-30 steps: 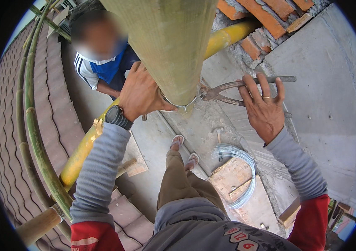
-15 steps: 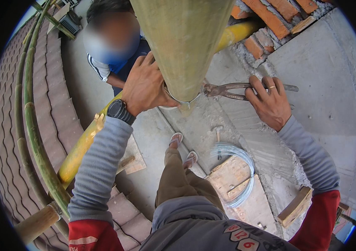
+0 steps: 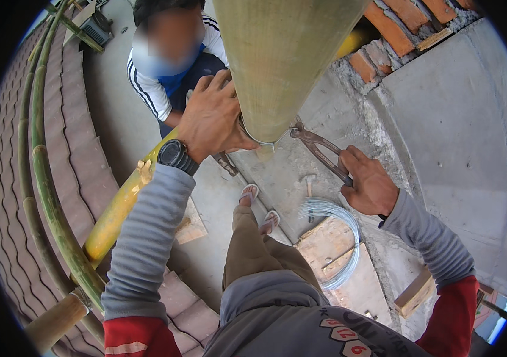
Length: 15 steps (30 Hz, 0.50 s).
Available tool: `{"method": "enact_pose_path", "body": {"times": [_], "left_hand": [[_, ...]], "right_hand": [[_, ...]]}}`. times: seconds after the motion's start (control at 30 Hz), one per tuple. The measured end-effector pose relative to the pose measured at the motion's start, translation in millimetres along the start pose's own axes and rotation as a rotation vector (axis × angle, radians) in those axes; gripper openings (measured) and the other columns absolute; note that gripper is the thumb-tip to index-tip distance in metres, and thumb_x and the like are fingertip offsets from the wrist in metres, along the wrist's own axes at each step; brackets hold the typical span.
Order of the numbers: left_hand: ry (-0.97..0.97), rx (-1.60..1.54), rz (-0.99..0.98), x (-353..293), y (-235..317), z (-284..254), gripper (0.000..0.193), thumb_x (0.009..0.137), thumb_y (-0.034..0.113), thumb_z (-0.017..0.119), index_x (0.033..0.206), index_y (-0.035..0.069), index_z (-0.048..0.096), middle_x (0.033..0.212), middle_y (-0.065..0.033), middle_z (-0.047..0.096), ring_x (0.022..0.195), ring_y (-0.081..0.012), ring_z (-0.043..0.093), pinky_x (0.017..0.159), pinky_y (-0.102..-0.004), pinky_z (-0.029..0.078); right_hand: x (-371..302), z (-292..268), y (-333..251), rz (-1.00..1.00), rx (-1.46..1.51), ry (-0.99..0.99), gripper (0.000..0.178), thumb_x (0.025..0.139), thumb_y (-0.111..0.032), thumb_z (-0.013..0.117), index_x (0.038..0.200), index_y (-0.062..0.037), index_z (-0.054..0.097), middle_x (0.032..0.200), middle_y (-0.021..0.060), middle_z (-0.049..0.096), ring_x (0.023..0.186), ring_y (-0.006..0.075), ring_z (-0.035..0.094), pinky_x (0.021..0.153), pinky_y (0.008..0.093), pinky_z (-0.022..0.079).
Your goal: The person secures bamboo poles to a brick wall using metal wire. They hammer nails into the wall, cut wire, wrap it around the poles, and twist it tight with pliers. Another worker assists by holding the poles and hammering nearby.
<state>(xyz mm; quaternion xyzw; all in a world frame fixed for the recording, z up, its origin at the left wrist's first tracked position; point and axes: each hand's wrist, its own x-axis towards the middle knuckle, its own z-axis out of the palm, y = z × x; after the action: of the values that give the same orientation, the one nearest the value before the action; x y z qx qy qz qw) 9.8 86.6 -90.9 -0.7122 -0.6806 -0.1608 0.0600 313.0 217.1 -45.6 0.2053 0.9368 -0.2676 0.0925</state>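
A thick bamboo pole (image 3: 286, 65) comes down from the top middle, with a loop of thin wire (image 3: 270, 143) round its lower part. My left hand (image 3: 213, 119) grips the pole's left side, thumb against the wire. In my right hand (image 3: 371, 181) is a pair of pincers (image 3: 320, 150); its jaws meet the wire's end at the pole's right side. Just below my left hand, a dark metal tool end (image 3: 225, 163) sticks out; its other end is hidden. A co-worker (image 3: 176, 71) crouches beyond my left hand, an arm reaching behind it.
A yellow bamboo pole (image 3: 124, 205) slants along my left, beside green bamboo poles (image 3: 42, 166) and a tiled roof (image 3: 81, 172). A wire coil (image 3: 351, 256) lies on boards, near a hammer (image 3: 308, 183). Bricks (image 3: 390, 27) stand at far right; a wood block (image 3: 415, 293) lies near right.
My right hand has swung the pincers' handles down and toward me, its grip now closed tighter. The co-worker has leaned in to the right. The dark tool end has come into sight.
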Motion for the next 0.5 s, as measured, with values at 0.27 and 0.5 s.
{"method": "enact_pose_path", "body": {"times": [0.27,0.5], "left_hand": [[0.043,0.001,-0.016,-1,3,-3,0.092,0.049,0.054,0.088,0.127,0.011,0.064,0.139,-0.0045,0.053,0.130,-0.0260,0.046,0.100,-0.0410,0.040],[0.032,0.016,-0.017,0,4,-5,0.094,0.049,0.053,0.089,0.128,0.011,0.064,0.138,-0.0058,0.053,0.129,-0.0269,0.047,0.100,-0.0417,0.041]], "right_hand": [[7,-29,19,0.089,0.236,-0.197,0.042,0.091,-0.038,0.073,0.100,-0.0018,0.055,0.076,0.0135,0.058,0.072,0.0276,0.059,0.070,0.0417,0.046],[0,-19,1,0.174,-0.422,0.066,0.050,0.092,-0.048,0.066,0.098,0.0009,0.061,0.068,0.0203,0.061,0.059,0.0352,0.063,0.061,0.0451,0.052]]}}
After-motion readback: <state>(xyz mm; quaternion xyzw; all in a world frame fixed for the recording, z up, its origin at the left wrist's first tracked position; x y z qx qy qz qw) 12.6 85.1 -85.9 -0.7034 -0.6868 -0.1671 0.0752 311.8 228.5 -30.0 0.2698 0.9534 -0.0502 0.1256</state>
